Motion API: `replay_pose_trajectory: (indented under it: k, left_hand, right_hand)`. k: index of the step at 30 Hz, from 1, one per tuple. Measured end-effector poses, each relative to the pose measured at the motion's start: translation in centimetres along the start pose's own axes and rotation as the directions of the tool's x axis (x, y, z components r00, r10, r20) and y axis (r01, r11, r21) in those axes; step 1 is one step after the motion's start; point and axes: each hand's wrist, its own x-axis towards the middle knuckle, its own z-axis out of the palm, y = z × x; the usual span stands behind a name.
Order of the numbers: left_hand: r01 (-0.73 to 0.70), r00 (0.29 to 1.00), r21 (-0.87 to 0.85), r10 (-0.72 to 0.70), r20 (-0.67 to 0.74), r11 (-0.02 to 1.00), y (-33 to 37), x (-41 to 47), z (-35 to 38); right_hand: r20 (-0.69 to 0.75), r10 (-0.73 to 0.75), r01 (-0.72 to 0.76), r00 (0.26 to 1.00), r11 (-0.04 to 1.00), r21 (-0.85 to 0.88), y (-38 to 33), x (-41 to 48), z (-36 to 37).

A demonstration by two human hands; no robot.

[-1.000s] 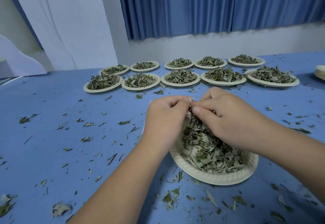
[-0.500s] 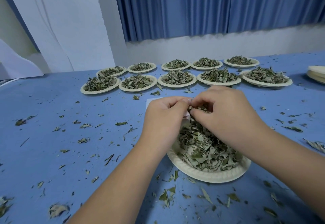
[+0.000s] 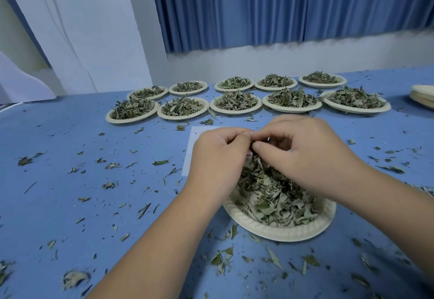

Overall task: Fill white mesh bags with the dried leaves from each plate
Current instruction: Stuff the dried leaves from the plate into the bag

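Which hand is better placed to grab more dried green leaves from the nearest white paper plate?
Probably the right hand: it lies directly over the dried green leaves on the round white paper plate. The left hand lies beside the rim, pinching the white mesh bag.

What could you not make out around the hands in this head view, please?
Head view:
- The bag: mostly behind the left hand and right hand pinching it; fill unseen.
- The stacked plates: cut off by the right edge.
- The near plate: far rim behind the hands.
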Motion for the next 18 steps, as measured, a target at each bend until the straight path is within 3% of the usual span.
replay_pose_trajectory:
  k: [6, 13, 18]
  left_hand:
    - [0.081, 0.997, -0.134, -0.079, 0.021, 0.988, 0.16, 0.05, 0.20]
    - [0.109, 0.994, -0.206, -0.103, 0.038, 0.973, 0.27, -0.03, 0.12]
    - [0.135, 0.990, -0.233, -0.124, 0.061, 0.963, 0.27, -0.03, 0.18]
  right_hand:
    - [-0.004, 0.175, -0.161, 0.985, 0.916, 0.367, 0.57, 0.11, -0.03]
    - [-0.005, 0.150, -0.137, 0.989, 0.921, 0.366, 0.75, 0.24, -0.07]
    - [0.058, 0.129, -0.140, 0.990, 0.846, 0.514, 0.83, 0.54, -0.39]
